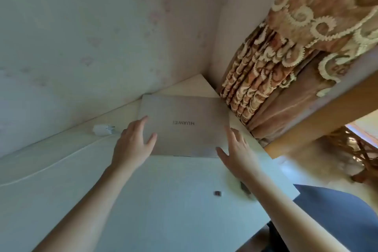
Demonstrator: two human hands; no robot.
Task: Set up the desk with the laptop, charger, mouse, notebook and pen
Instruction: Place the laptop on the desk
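Note:
A closed silver laptop (184,127) lies flat on the white desk (163,210), near the far corner by the wall. My left hand (134,145) rests over its near left corner with the fingers spread. My right hand (237,149) reaches to its near right corner, fingers apart and holding nothing. A white charger (101,129) with its prongs out lies left of the laptop, and its white cable (61,159) trails leftward across the desk. A small grey USB piece (218,193) sits on the desk near my right forearm. A dark object (244,187) is partly hidden under that forearm.
The wall with faint pink patterns runs along the desk's far edge. A patterned brown curtain (276,80) hangs at the desk's right corner, beside a wooden beam (319,120). A blue chair or cushion (335,217) lies off the desk's right edge.

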